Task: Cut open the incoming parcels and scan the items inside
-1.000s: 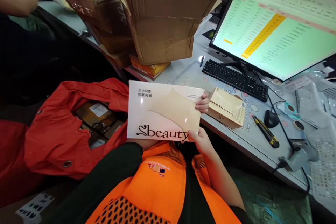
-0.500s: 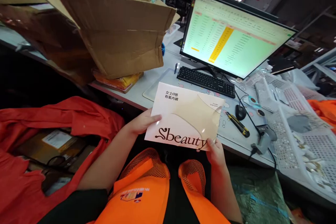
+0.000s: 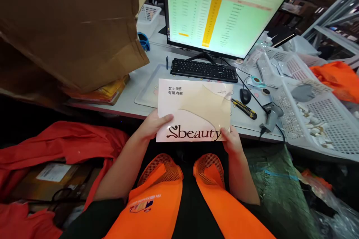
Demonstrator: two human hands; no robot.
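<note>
A flat white and beige package (image 3: pixel 193 110) printed "Sbeauty", with Chinese text at its upper left, is held level in front of me over the desk's front edge. My left hand (image 3: pixel 155 124) grips its left side, thumb on the printed face. At the lower right corner, my right hand (image 3: pixel 232 139) pinches it with the thumb on top. The fingers behind the package are hidden on both sides. Just beyond its top edge lies a black keyboard (image 3: pixel 204 70), and a yellow and black utility knife (image 3: pixel 244 109) is to its right.
A monitor (image 3: pixel 224 11) showing a spreadsheet stands behind the keyboard. An open cardboard box (image 3: pixel 92 33) rises at the left. On the right are a mouse (image 3: pixel 245 96), a grey scanner (image 3: pixel 271 117) and a white basket (image 3: pixel 336 119) of small items. Red cloth (image 3: pixel 70 138) covers boxes at lower left.
My view has turned right and downward, so the desk items sit further left and higher in the picture. The package, still in both hands, is now more level than before.
</note>
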